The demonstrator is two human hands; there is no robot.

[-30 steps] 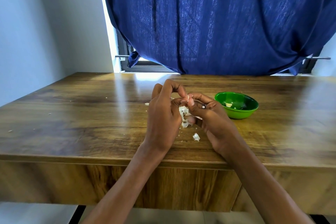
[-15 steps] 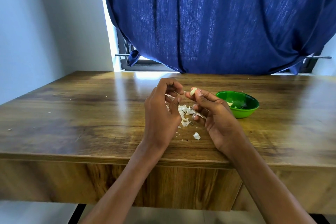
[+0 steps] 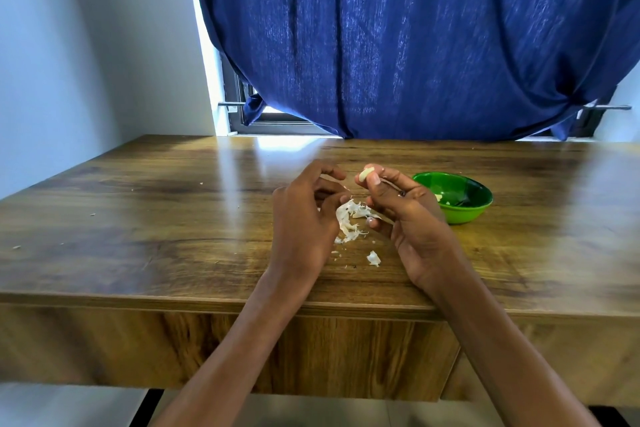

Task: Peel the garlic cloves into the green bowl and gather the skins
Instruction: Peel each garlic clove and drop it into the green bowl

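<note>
Fingertips of the right hand (image 3: 412, 218) pinch a peeled garlic clove (image 3: 366, 174) just left of the green bowl (image 3: 460, 215); left hand (image 3: 304, 218) fingers curl loosely over the skins (image 3: 348, 220), gripping nothing visible.

Bare table (image 3: 145, 218) stretched wide to the left of the left hand (image 3: 304, 218), with only a few crumbs on it. Between the hands lay a heap of skins (image 3: 348, 218), and a loose scrap (image 3: 373, 258) lay nearer the front edge. The bowl (image 3: 464, 215) stood just beside the right hand (image 3: 412, 218), blocking that side; beyond it the top lay bare.
</note>
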